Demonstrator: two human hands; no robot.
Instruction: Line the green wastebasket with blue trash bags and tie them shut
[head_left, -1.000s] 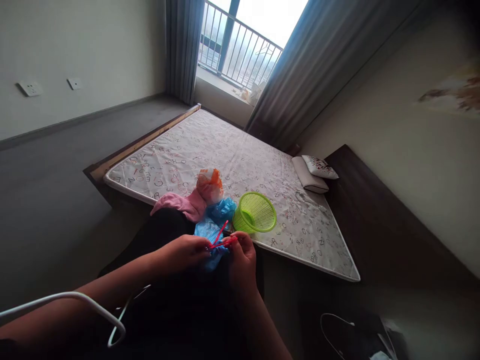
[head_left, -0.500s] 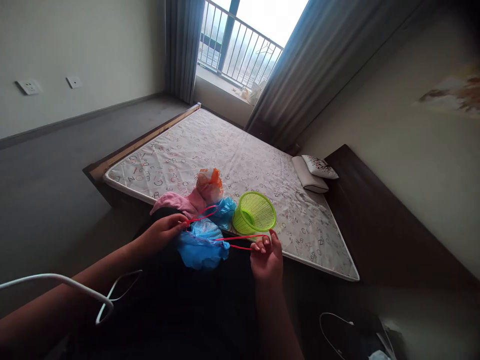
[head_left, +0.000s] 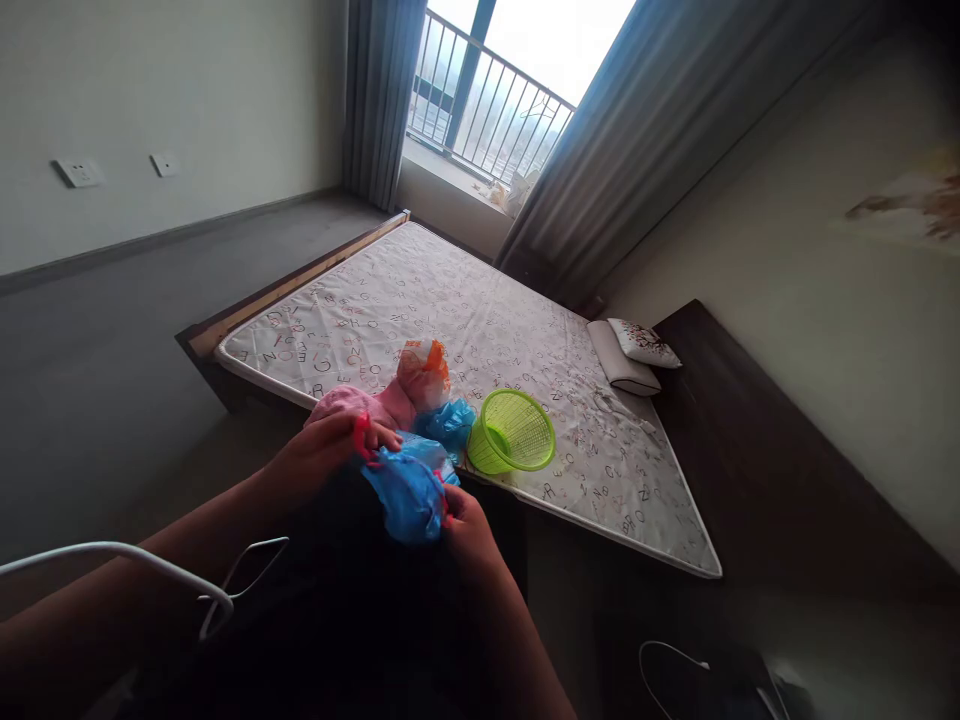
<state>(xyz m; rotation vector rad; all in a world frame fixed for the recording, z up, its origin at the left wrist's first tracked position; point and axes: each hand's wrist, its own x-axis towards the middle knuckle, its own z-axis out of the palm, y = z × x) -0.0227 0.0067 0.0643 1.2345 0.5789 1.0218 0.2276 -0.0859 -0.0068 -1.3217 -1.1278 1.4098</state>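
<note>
A blue plastic drawstring bag (head_left: pixel 411 500) hangs between my hands, just in front of the bed's near edge. Its red drawstring (head_left: pixel 362 436) is bunched at my left hand (head_left: pixel 322 455), whose fingers are closed on it at the bag's left upper edge. On the other side, my right hand (head_left: pixel 469 525) pinches the red cord at the bag's right edge, thumb and fingers together. Right behind lie another blue plastic bag (head_left: pixel 448 425) and a lime-green mesh basket (head_left: pixel 514 430), tilted with its mouth toward the right.
A pink cloth (head_left: pixel 375 402) and a clear bag with orange print (head_left: pixel 424 375) lie on the letter-patterned mattress (head_left: pixel 450 290). Pillows (head_left: pixel 630 355) rest by the dark headboard (head_left: pixel 750 430). A white cable (head_left: pixel 112 550) crosses above my left forearm.
My hands have come closer together, the right moving left to the bag. The red cord, stretched out in loops before, is now gathered near the bag's edges.
</note>
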